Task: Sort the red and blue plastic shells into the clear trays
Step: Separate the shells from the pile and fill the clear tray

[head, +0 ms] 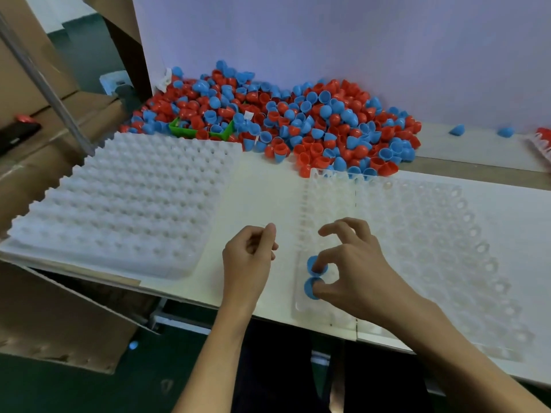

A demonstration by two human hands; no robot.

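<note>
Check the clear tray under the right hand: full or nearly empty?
Nearly empty: the clear tray shows just two blue shells at its near-left corner.

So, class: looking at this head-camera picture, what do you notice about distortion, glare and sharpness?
Head view: the wide lens bends the table edge and the left clear tray; the right clear tray is washed out by bright even light, its pockets faint; the shell pile is fairly sharp, but the right hand and its two blue shells look slightly soft.
</note>
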